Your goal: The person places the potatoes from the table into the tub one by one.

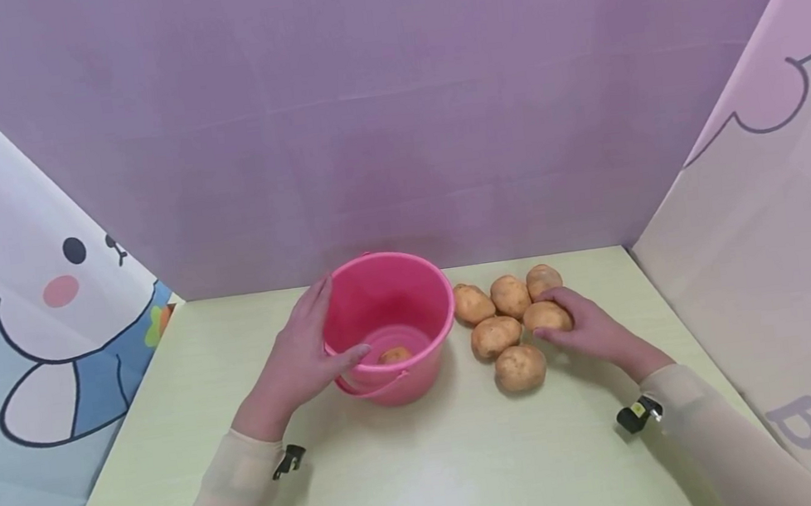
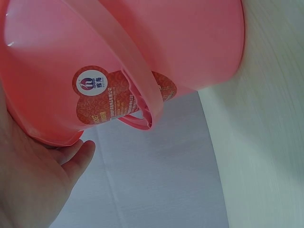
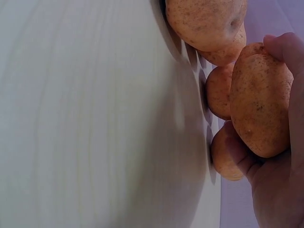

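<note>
A pink bucket [image 1: 426, 367] stands on the table, its handle hanging down the near side and a single potato [image 1: 395, 355] on its floor. My left hand [image 1: 304, 348] holds the bucket's left rim, thumb at the near edge and fingers along the far side. In the left wrist view the fingers bend at the rim [image 2: 52, 137]. To the right of the bucket, my right hand [image 1: 587, 328] grips a brown potato [image 3: 261, 102] between thumb and fingers. Several other potatoes [image 1: 496, 337] lie close together beside it.
The pale wooden table [image 1: 432, 484] meets a purple cloth wall [image 1: 390, 121] at the back. A rabbit-print panel [image 1: 44, 311] rises on the left, a pink and white panel [image 1: 787, 243] on the right.
</note>
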Demonstrator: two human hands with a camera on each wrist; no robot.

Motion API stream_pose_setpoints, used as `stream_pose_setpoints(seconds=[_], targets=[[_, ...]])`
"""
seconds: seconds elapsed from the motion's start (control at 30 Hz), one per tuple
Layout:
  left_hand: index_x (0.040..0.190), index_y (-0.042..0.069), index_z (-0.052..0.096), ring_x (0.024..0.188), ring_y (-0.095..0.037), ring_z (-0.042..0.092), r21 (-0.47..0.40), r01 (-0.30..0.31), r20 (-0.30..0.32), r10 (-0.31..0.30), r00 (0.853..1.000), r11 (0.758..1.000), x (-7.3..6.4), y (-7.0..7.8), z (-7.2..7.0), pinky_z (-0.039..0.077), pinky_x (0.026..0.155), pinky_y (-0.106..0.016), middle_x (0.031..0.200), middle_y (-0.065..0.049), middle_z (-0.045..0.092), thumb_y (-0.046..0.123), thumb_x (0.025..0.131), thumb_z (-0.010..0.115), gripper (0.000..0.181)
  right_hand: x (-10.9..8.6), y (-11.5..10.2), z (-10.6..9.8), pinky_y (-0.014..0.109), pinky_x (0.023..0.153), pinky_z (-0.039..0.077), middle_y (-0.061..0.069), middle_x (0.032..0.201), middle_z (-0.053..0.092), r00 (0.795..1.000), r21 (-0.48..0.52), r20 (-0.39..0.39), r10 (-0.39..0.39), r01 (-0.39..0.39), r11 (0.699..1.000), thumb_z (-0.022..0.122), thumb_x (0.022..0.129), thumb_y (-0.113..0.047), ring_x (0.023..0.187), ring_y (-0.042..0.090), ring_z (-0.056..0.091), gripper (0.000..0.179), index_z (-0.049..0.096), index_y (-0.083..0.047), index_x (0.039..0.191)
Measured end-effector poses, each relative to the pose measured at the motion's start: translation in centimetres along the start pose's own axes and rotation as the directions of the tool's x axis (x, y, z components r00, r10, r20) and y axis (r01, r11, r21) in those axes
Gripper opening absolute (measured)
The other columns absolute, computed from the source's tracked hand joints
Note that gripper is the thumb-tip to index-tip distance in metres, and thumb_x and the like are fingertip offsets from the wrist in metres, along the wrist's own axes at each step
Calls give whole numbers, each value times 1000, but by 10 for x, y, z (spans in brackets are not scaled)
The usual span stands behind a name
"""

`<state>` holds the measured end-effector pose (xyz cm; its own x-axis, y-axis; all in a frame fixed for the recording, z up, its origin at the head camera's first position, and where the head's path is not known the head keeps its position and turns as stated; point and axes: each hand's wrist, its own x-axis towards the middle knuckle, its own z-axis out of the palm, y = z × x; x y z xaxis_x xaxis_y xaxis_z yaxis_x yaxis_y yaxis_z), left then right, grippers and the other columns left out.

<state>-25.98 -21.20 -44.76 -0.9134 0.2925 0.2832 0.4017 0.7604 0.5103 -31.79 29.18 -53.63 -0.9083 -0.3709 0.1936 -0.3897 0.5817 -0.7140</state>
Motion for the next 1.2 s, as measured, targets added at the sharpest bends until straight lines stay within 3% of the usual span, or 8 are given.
stream_pose_setpoints(seconds=[0.77, 1.03, 1.2], targets=[[179, 17, 15, 162, -42, 30, -12, 4, -3, -4, 1000, 1000, -1, 1, 0, 61, 99, -67, 182, -11, 23, 76, 88, 79, 126, 3, -7, 0, 55, 103, 55, 16, 136, 68, 1000, 9, 0, -9, 9, 1000, 88, 97, -22, 119, 32, 67, 59, 60, -2, 144], [179, 17, 16, 161, -42, 32, -15, 11, 2, -11, 1000, 1000, -1, 2, -1, 62, 97, -65, 181, -11, 23, 76, 87, 79, 126, 6, -13, -2, 58, 107, 53, 17, 138, 67, 1000, 14, 14, -18, 17, 1000, 87, 97, -20, 122, 34, 65, 60, 59, 0, 145], [179, 15, 16, 162, -43, 32, -10, 6, 1, -6, 1000, 1000, -1, 2, -1, 62, 98, -65, 181, -12, 23, 75, 88, 79, 126, 9, -19, -4, 46, 107, 53, 12, 141, 66, 999, 43, 32, -41, 40, 998, 87, 98, -21, 125, 28, 64, 60, 58, -2, 147]])
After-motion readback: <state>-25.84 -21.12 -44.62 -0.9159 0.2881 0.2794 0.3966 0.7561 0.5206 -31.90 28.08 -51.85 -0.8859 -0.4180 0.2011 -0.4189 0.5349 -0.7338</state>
